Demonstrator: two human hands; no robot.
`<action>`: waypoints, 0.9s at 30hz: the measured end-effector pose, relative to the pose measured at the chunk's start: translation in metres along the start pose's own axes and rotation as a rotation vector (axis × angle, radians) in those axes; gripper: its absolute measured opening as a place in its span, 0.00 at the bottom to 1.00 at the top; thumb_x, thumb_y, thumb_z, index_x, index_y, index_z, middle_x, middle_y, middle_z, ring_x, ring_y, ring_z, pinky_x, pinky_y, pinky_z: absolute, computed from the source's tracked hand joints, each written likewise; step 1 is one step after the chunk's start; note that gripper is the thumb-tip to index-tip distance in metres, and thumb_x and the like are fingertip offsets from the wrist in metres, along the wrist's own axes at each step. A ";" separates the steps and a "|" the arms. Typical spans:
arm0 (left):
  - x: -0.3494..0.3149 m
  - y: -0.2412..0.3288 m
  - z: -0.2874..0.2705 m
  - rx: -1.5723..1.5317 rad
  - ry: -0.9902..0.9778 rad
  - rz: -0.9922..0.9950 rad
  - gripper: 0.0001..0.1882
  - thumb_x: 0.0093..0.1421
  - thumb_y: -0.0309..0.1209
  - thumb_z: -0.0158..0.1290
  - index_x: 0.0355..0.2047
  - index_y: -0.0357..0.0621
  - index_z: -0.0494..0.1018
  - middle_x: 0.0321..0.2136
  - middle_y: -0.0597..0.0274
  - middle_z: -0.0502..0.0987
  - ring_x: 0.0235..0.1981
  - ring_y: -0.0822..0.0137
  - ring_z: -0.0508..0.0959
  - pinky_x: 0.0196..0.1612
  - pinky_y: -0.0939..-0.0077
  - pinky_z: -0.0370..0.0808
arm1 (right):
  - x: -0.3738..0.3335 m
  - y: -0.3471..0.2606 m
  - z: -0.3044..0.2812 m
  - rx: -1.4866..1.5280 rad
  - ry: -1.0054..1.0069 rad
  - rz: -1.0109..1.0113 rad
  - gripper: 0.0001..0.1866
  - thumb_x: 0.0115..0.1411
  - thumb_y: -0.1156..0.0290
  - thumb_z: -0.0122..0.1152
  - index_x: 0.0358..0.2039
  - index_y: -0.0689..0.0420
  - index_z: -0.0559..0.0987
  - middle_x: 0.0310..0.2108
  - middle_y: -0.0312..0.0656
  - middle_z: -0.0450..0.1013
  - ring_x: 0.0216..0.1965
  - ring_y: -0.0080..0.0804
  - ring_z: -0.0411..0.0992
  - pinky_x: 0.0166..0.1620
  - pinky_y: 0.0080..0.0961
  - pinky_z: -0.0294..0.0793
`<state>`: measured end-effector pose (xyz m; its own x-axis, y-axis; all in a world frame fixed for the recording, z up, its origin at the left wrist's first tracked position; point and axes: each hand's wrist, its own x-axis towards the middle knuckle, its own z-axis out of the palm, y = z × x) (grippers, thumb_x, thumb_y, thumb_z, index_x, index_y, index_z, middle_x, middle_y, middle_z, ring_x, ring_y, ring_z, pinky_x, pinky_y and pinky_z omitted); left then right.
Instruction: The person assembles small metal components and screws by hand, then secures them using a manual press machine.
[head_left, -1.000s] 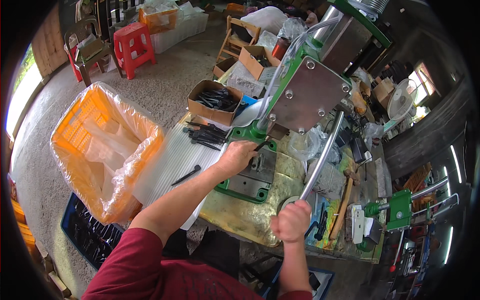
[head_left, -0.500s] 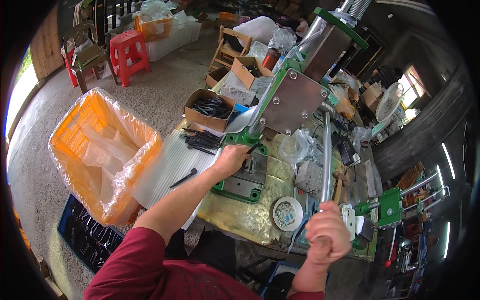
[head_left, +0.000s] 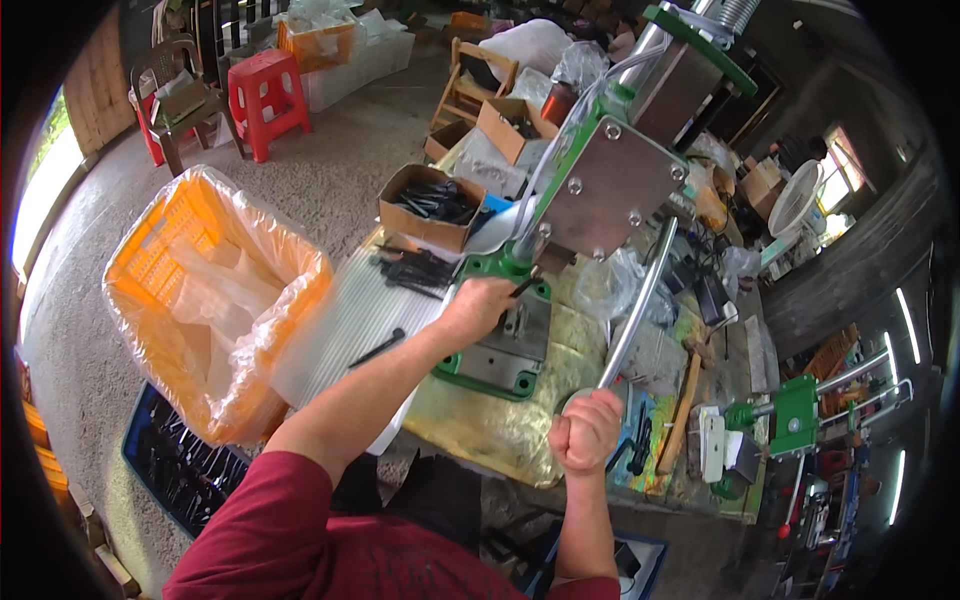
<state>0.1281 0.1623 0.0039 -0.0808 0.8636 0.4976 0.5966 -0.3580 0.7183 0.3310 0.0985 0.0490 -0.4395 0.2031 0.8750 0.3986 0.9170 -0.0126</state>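
Right hand (head_left: 585, 432) closed, gripping silver lever (head_left: 639, 302)

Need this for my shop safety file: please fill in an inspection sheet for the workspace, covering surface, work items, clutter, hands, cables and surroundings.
Surface: stained yellowish bench top, shiny in patches.
Work items: green-and-grey metal press with long silver bar lever; pile of slim black parts; one slim black part lying apart on a ribbed translucent sheet.
Clutter: crumpled clear plastic bag and brown wooden stick, right of the press.
Hands: left hand over the press base, holding a small dark piece; right hand closed around the lever's lower end.
Cables: thin pale cables along the press column.
Surroundings: film-lined orange plastic crate; red plastic stool; blue rectangular tray.
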 end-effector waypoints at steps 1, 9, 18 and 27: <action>-0.001 -0.002 0.000 -0.047 0.011 0.006 0.06 0.46 0.25 0.49 0.23 0.35 0.67 0.20 0.47 0.68 0.26 0.48 0.70 0.28 0.65 0.66 | 0.000 0.000 0.001 0.008 -0.019 -0.001 0.10 0.41 0.75 0.54 0.11 0.54 0.63 0.14 0.36 0.64 0.18 0.32 0.66 0.35 0.28 0.65; 0.001 -0.007 0.005 -0.035 -0.017 -0.022 0.07 0.47 0.25 0.49 0.26 0.34 0.68 0.24 0.47 0.70 0.29 0.49 0.70 0.31 0.66 0.66 | 0.052 -0.031 -0.059 0.208 -0.032 0.123 0.08 0.45 0.71 0.55 0.13 0.57 0.68 0.14 0.37 0.65 0.18 0.32 0.66 0.36 0.33 0.66; 0.000 -0.006 0.004 0.003 -0.010 -0.046 0.06 0.47 0.25 0.49 0.25 0.34 0.67 0.23 0.47 0.70 0.29 0.48 0.70 0.31 0.64 0.66 | 0.070 -0.035 -0.073 0.316 -0.047 0.196 0.10 0.47 0.68 0.55 0.14 0.58 0.69 0.13 0.37 0.66 0.17 0.31 0.66 0.36 0.32 0.65; 0.012 0.005 -0.003 0.054 -0.002 -0.012 0.08 0.47 0.26 0.49 0.21 0.34 0.64 0.22 0.44 0.68 0.29 0.46 0.69 0.30 0.61 0.64 | 0.070 -0.034 -0.072 0.331 -0.030 0.197 0.10 0.47 0.68 0.56 0.14 0.58 0.69 0.13 0.37 0.65 0.17 0.31 0.66 0.37 0.32 0.65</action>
<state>0.1277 0.1701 0.0150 -0.0863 0.8685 0.4881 0.6381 -0.3280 0.6966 0.3451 0.0570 0.1453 -0.4058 0.3924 0.8254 0.1985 0.9194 -0.3395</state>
